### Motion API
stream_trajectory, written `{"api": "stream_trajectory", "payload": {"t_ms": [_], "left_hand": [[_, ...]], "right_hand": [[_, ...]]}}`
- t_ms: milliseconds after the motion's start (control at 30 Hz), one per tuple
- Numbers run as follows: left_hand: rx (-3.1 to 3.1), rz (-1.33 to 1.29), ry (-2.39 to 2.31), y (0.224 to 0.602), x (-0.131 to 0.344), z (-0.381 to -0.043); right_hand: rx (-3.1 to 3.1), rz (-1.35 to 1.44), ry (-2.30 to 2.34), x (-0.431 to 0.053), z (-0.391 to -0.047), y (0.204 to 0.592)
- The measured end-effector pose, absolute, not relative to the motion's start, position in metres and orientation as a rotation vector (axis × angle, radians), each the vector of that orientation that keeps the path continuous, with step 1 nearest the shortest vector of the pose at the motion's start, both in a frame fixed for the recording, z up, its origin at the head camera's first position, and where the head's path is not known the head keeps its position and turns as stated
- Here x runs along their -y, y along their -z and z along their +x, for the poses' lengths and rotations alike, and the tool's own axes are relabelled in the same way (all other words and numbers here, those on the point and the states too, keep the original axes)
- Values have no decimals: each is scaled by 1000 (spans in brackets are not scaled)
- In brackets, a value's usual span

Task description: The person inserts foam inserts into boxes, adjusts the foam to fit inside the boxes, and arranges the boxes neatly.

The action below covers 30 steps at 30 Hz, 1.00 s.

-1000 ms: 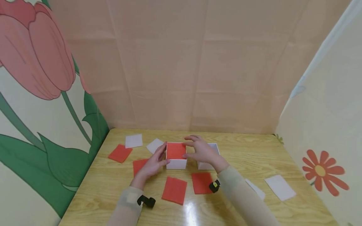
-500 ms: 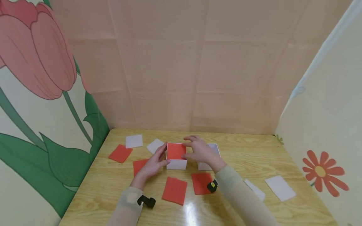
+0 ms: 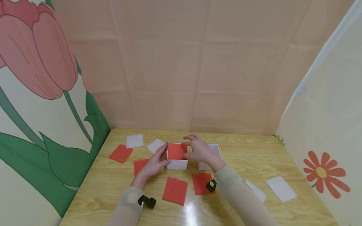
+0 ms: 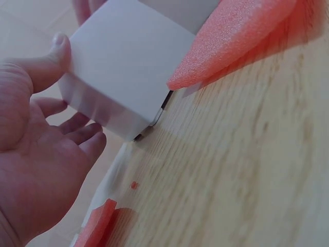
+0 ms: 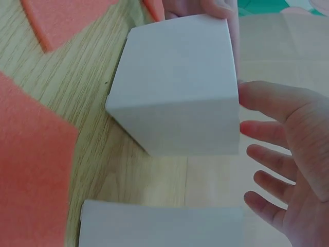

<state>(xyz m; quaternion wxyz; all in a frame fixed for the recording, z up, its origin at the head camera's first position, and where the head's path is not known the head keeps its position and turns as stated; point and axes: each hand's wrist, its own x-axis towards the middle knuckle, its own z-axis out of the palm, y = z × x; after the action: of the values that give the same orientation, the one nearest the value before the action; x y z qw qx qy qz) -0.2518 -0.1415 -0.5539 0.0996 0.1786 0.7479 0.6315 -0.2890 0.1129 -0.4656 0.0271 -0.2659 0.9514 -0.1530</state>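
A white open box (image 3: 177,164) with a red foam sheet (image 3: 176,151) inside stands mid-table. My left hand (image 3: 160,159) lies against its left wall. In the left wrist view the left hand's thumb (image 4: 55,50) touches the white box (image 4: 123,72) at its upper edge, and the left hand (image 4: 56,139) has relaxed fingers beside it. My right hand (image 3: 193,148) hovers over the box's right rim. Seen from the right wrist, the right hand (image 5: 280,149) is spread and its thumb touches the white box (image 5: 175,87). A second white box (image 3: 216,149) stands behind it.
Red foam sheets (image 3: 175,190) (image 3: 200,185) (image 3: 120,153) (image 3: 139,166) and white sheets (image 3: 134,141) (image 3: 155,145) (image 3: 281,187) (image 3: 255,190) lie scattered on the wooden table (image 3: 254,157). Cloth walls close in the back and both sides.
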Motion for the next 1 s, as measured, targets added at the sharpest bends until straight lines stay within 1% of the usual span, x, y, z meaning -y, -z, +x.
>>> {"api": "stream_trajectory", "payload": {"t_ms": [367,600,867,1000], "left_hand": [[-2190,574,-1889,556,143,-253],[-2160,584,-1909,556,141,-254],[-2155,590,-1920,557,141,-254],[-2181,571,-1907,558,141,-255]], "right_hand": [[-2893,-863,527,-86,-295,468],[-2917,-825,518,-84,-297,473],[-2955,-859,485,-80,-297,475],[-2914,-839,525,-85,-296,473]]}}
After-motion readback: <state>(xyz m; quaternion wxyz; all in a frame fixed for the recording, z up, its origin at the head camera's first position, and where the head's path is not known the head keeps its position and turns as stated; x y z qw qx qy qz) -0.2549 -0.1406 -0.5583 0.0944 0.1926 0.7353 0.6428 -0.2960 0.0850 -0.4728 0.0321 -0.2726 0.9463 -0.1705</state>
